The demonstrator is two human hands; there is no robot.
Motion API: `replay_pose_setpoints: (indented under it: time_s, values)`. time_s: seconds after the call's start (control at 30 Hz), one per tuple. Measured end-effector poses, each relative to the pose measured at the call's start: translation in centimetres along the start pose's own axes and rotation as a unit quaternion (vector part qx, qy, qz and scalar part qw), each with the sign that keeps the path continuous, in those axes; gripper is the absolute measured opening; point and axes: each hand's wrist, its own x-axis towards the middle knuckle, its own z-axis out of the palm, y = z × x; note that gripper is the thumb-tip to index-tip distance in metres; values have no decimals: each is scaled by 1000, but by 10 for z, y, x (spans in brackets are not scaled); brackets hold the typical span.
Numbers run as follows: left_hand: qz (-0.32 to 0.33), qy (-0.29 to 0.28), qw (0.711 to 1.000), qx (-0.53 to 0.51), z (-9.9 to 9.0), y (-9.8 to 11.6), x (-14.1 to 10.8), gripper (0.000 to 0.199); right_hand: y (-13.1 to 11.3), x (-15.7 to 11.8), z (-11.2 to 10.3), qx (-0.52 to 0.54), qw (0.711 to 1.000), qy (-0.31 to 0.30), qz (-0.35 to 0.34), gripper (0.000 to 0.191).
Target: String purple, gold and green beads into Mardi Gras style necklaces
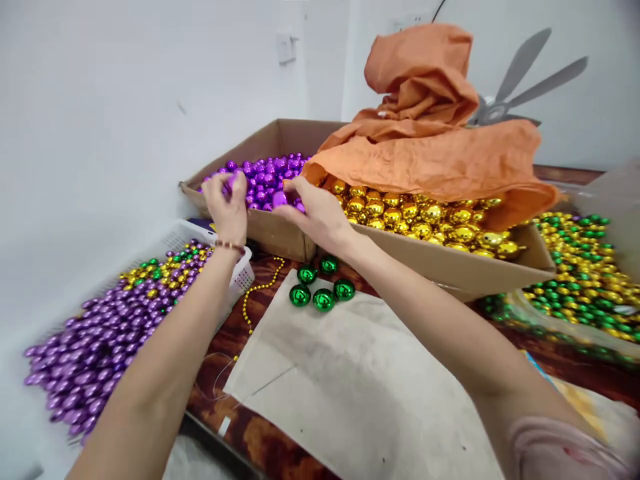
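Note:
My left hand (pixel 227 207) is at the left end of a cardboard box of shiny purple beads (pixel 267 175), fingers curled around a purple bead (pixel 233 181). Across from it, my right hand (pixel 323 217) reaches over the box's front edge, with another purple bead (pixel 280 199) between thumb and fingers. Both hands are slightly blurred. Below them, several shiny green balls (pixel 324 300) rest at the top of a pale cloth (pixel 360 373). A thin needle (pixel 273 380) with thread lies on the cloth's left side, and a string of small gold beads (pixel 246 307) runs beside it.
Gold balls (pixel 420 213) fill a second cardboard box (pixel 480 267), partly covered by an orange cloth bag (pixel 425 153). A white basket (pixel 243 277) of mixed beads stands left. Green and gold beads (pixel 585 280) lie at right. Behind is a fan (pixel 500 107).

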Motion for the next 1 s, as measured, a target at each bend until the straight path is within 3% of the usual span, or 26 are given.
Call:
replay_pose_setpoints:
  time_s: [0.1, 0.2, 0.3, 0.47, 0.57, 0.67, 0.77, 0.87, 0.93, 1.0]
  values:
    - [35, -173, 984, 13, -49, 6, -96, 20, -10, -84, 3, -5, 995, -92, 25, 29]
    - [-7, -272, 960, 64, -80, -1, -186, 23, -12, -160, 28, -50, 975, -202, 76, 28]
    - [-41, -345, 927, 144, -87, -6, -227, 30, -11, -203, 56, -93, 957, -236, 139, 30]
    - [-6, -414, 866, 280, -79, 3, -224, 39, -13, -221, 85, -111, 953, -222, 173, 32]
    - [32, -402, 861, 311, -77, 5, -227, 42, -13, -227, 95, -116, 961, -201, 154, 40]
    - [41, -383, 866, 320, -79, 2, -236, 41, -13, -231, 88, -118, 965, -185, 142, 44]
    - [25, -376, 872, 312, -87, 3, -238, 42, -11, -220, 51, -125, 970, -159, 138, 34]
    - [38, -329, 911, 246, -90, 16, -221, 38, 2, -185, -13, -169, 972, -87, 141, 27]
    - [74, -287, 941, 166, -81, 34, -198, 35, 16, -152, -55, -225, 962, -7, 154, 34]
    - [122, -280, 949, 84, -57, 58, -167, 32, 34, -117, -85, -271, 950, 39, 151, 35]
